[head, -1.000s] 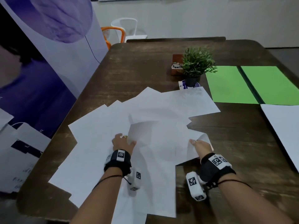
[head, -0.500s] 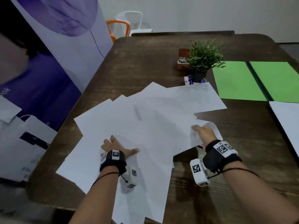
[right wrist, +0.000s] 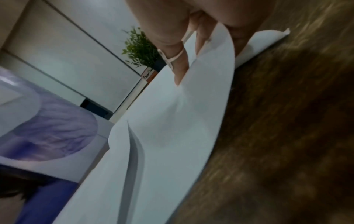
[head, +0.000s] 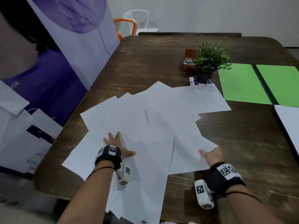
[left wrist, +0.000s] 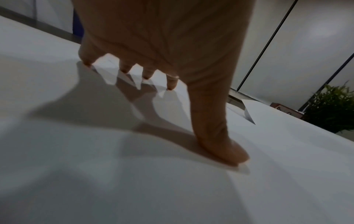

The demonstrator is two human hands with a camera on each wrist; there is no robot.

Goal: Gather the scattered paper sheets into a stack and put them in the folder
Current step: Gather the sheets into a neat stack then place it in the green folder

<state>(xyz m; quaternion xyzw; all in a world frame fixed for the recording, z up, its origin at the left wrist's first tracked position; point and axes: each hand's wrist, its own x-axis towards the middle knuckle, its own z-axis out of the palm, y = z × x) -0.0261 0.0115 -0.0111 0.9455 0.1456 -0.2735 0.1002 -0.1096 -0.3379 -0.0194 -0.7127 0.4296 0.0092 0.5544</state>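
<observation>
Gathering is the step in hand: the paper sheets [head: 145, 126] lie fanned and overlapping across the near half of the wooden table [head: 153, 62], some hanging over its near edge, none squared yet. The green folder [head: 258, 84] lies open at the far right, well apart from the pile, with one more white sheet [head: 289, 126] just below it. My left hand [head: 117, 145] is spread flat, fingers [left wrist: 172, 81] straight and thumb out, pressing on the left of the spread. My right hand [head: 211, 155] pinches the right-hand corner of a sheet, thumb on top and fingers [right wrist: 180, 69] curled beneath so the edge lifts.

Next, I judge, I must draw both sides inward to overlap the sheets.

Compared with a second ago, my left hand has flattened from a curled pose, and the sheet that stood raised between my hands now lies down.
</observation>
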